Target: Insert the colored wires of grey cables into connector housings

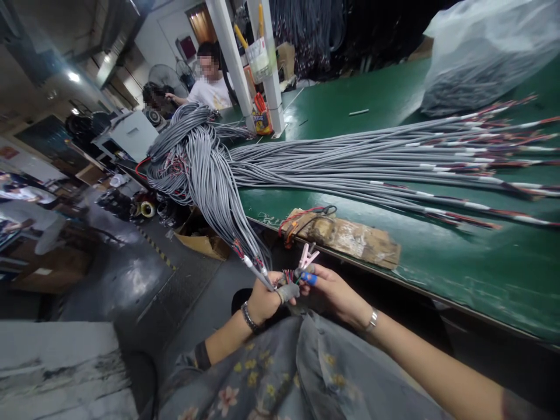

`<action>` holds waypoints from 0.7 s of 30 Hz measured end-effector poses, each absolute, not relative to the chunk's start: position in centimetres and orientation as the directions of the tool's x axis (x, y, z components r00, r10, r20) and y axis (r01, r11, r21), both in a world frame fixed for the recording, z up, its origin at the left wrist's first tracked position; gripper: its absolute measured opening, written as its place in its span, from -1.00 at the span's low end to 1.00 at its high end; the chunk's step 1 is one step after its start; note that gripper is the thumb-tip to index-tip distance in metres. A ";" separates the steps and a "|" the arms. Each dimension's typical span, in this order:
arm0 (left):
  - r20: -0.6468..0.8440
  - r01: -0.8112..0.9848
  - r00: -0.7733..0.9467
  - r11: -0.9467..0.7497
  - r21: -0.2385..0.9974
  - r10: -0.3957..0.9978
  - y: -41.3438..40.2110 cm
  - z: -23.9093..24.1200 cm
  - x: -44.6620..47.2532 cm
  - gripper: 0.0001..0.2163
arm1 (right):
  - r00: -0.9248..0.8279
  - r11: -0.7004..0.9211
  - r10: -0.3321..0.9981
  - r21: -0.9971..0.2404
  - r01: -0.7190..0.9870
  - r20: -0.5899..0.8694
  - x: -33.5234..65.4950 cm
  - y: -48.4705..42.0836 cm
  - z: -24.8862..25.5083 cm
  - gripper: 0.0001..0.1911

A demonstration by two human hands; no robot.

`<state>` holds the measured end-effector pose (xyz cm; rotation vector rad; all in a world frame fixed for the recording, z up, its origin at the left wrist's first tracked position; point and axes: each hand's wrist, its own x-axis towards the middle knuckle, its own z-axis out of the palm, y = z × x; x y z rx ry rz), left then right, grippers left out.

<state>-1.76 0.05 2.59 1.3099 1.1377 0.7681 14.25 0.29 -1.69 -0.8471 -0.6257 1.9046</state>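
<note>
Close to my body, my left hand point(268, 297) is closed around the end of a grey cable point(261, 274), its thumb wrapped in a grey cover. Thin coloured wires point(289, 275) fan out of that end between my two hands. My right hand point(330, 289), with blue tape on a finger, pinches at these wires. A pink clothespin-like clip point(307, 256) sticks up by its fingertips; I cannot tell whether the fingers hold it too. Behind my hands hangs a thick bundle of grey cables point(210, 175), draped over the bench edge.
Many grey cables point(350, 154) with stripped ends lie across the green bench point(494, 280). A worn wooden block point(359, 240) with red and black wires sits at its edge. A plastic bag point(485, 64) stands at the back right. Beyond a white post point(273, 76) sits another person point(212, 87).
</note>
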 end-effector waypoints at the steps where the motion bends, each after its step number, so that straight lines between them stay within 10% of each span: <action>1: -0.189 0.151 0.279 0.151 0.977 0.942 0.0 2.6 -1.7 -0.64 | -0.319 -0.449 0.893 -0.691 -0.567 -0.318 14.4 0.5 -1.8 -0.58; 11: -0.138 0.098 0.150 0.124 0.987 0.979 -0.2 2.8 -0.1 -0.66 | 0.002 -0.083 0.996 -0.968 -0.237 -0.086 15.2 1.7 -0.6 -0.43; 21: -0.117 0.196 0.133 0.090 0.976 0.984 -0.1 2.0 0.1 -0.68 | -0.152 -0.299 0.951 -0.668 -0.682 -0.270 14.1 2.4 -1.2 -0.51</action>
